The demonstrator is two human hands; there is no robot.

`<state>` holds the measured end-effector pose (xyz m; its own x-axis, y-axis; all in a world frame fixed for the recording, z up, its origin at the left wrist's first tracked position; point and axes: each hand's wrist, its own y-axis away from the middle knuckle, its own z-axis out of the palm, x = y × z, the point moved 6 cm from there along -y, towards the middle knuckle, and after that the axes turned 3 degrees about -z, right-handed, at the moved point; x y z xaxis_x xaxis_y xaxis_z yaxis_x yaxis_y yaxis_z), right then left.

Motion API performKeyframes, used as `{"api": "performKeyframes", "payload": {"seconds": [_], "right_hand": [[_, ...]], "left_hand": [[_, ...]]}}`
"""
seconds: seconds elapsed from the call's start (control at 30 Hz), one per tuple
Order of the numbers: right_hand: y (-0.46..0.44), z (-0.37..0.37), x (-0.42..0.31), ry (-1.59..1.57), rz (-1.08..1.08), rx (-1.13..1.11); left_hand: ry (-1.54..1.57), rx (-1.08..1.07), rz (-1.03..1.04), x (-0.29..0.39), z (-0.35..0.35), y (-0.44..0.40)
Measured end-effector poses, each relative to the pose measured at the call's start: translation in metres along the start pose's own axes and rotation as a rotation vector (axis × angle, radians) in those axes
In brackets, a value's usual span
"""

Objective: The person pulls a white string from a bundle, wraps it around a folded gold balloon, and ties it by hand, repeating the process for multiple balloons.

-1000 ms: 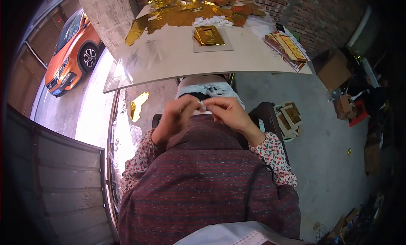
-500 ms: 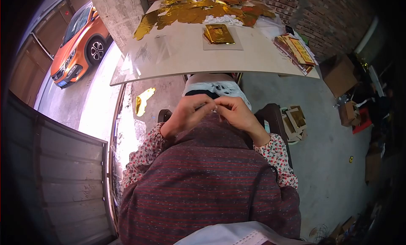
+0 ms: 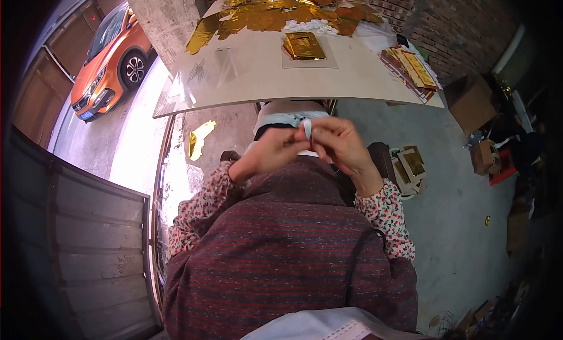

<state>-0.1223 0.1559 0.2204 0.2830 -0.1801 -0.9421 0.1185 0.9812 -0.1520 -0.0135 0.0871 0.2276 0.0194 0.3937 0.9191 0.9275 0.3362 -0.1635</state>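
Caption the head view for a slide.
Two hands work a small white strip above the lap, before a table scattered with gold foil.

Daylight glares at left; hands (image 3: 305, 146) blur slightly.

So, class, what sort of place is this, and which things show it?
Probably a garage or storeroom used as a small workshop: a work table spread with gold foil sheets, a brick wall, and an orange car just outside the opening.

The person's left hand (image 3: 271, 153) is reaching inward with bent, slightly blurred fingers (image 3: 296, 142), while the right hand (image 3: 345, 145) is pinching close beside it; both forearms (image 3: 384, 214) are angling inward.
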Motion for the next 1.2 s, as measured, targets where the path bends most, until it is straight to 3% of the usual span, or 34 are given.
{"api": "performKeyframes", "payload": {"seconds": [0.03,0.13,0.17,0.27,0.3,0.43,0.5,0.57,0.67,0.8,0.93,1.0,1.03,1.13,1.2], "right_hand": [[-0.008,-0.005,-0.001,0.021,-0.107,0.103],[-0.009,-0.009,-0.006,0.382,-0.057,0.096],[-0.007,-0.001,-0.005,0.283,-0.005,-0.006],[-0.007,0.006,-0.011,0.008,-0.046,-0.007],[-0.012,-0.002,-0.008,0.052,-0.068,0.065],[-0.016,-0.016,-0.002,0.240,-0.118,0.207],[-0.014,-0.016,0.011,0.417,-0.049,0.218],[-0.012,-0.008,0.013,0.329,-0.026,0.132],[-0.012,-0.004,0.009,0.262,0.009,0.091],[-0.009,-0.005,0.006,0.290,0.001,0.095],[-0.006,-0.007,0.011,0.305,-0.174,0.175],[-0.005,-0.007,0.017,0.344,-0.236,0.169],[-0.004,-0.007,0.013,0.475,-0.282,0.183],[0.000,0.002,-0.009,0.976,-0.704,0.258],[0.004,0.009,-0.013,1.351,-0.667,0.229]], "left_hand": [[-0.080,-0.109,-0.018,-0.003,0.005,0.000],[0.204,0.060,-0.154,-0.014,-0.031,-0.013],[0.298,0.124,-0.201,-0.019,-0.038,-0.013],[0.222,-0.004,-0.169,-0.016,-0.017,-0.016],[0.145,-0.048,-0.231,-0.010,-0.007,-0.014],[0.042,0.007,-0.170,0.001,-0.019,-0.009],[-0.145,0.139,-0.029,0.006,-0.028,-0.009],[-0.306,0.305,0.084,0.008,-0.040,-0.007],[0.116,0.262,0.155,-0.003,-0.043,-0.018],[0.190,0.027,0.077,-0.014,-0.009,-0.023],[0.757,-0.041,-0.033,-0.030,0.006,-0.025],[0.733,0.006,-0.070,-0.037,0.005,-0.028],[0.717,0.031,-0.085,-0.039,0.002,-0.031],[0.733,0.063,-0.128,-0.040,-0.007,-0.038],[0.768,0.040,-0.125,-0.024,-0.008,-0.042]]}}
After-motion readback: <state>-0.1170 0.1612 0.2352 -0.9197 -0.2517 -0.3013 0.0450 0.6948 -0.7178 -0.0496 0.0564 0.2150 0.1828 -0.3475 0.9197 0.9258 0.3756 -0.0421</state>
